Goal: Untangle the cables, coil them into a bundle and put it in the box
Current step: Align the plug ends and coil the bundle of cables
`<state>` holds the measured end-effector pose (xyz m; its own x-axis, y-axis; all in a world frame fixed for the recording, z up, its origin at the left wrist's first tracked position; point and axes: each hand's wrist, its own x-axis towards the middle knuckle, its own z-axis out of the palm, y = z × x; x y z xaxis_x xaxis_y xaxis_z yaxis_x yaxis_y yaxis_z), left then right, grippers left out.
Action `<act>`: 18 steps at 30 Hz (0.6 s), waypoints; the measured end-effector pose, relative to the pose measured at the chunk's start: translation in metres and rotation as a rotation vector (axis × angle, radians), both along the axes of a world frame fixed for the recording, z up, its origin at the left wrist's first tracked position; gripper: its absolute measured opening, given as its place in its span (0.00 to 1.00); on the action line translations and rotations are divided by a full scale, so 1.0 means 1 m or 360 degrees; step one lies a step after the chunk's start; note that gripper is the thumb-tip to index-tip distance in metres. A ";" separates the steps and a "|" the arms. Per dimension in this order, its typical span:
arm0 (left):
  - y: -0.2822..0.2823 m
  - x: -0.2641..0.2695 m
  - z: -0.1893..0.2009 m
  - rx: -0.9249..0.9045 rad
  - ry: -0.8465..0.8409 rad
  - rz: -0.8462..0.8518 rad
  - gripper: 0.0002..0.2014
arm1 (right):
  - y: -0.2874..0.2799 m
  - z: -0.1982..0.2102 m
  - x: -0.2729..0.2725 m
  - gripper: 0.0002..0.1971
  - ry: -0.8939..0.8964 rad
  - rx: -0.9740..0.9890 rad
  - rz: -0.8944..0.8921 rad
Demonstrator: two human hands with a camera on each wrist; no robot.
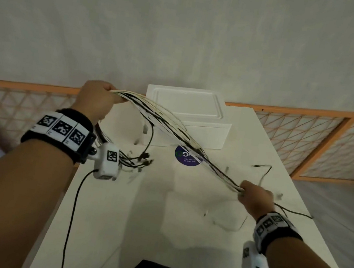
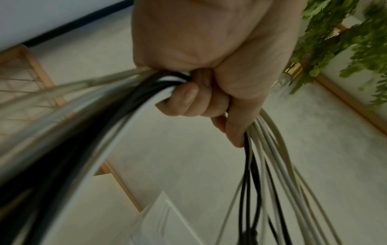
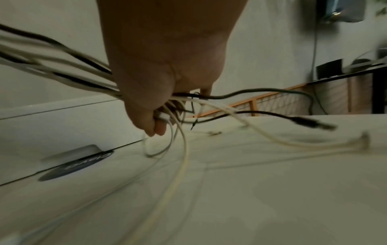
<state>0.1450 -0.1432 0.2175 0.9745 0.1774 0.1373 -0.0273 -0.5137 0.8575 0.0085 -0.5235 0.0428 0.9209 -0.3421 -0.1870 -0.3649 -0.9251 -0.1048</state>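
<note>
The cables, black & white mixed, are held in the air over the table as one arched bunch; an exact count can't be made, strands overlap & blur. One end is gripped in the fist of the left hand, fingers curled round it, plug ends hanging below the wrist. The other end is clenched in the right hand, w/ loose tails spilling onto the table. One white box, lid on, is seen behind the bunch, partly hidden by it. One round blue sticker, text unreadable, lies in front of the box.
</note>
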 end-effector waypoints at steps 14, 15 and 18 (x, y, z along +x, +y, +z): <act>-0.071 -0.023 -0.011 0.0613 0.0004 -0.0430 0.15 | 0.161 0.137 0.086 0.30 -0.0862 0.0870 0.0767; -0.071 -0.022 -0.010 0.0565 -0.0021 -0.0427 0.15 | 0.164 0.131 0.087 0.25 -0.0856 0.0774 0.0753; -0.064 -0.016 -0.008 0.0341 -0.0066 -0.0383 0.14 | 0.145 0.103 0.084 0.14 -0.0699 0.0862 0.0536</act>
